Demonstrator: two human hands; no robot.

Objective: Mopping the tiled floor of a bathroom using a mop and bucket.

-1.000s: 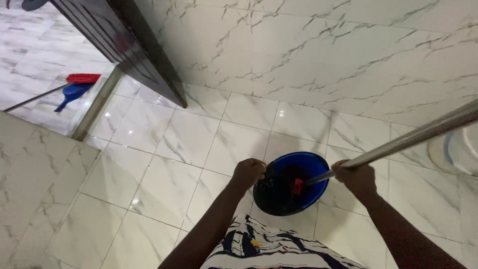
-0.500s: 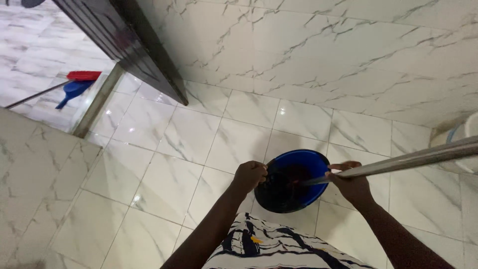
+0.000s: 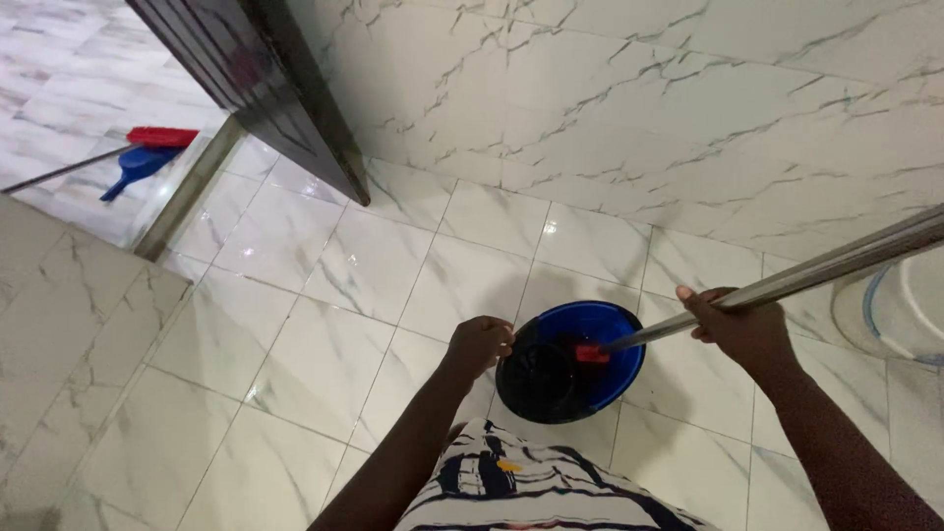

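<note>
Bucket: the blue bucket (image 3: 575, 359) stood on the tiled floor (image 3: 324, 324), near the person's feet.
Left hand: the left hand (image 3: 479, 344) was closed on the rim, steadying it.
Right hand: the right hand (image 3: 739, 324) was wrapped round the metal mop handle (image 3: 787, 280), angled so the mop's red-collared end (image 3: 590, 352) sat inside.

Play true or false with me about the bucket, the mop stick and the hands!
1. The bucket is blue. True.
2. The right hand holds the metal mop stick. True.
3. The left hand is flat on the floor. False: it is closed at the bucket's rim.
4. The bucket stands on a wooden table. False: it stands on the white tiled floor.
5. A red and blue brush and dustpan lie beyond the doorway. True.
</note>
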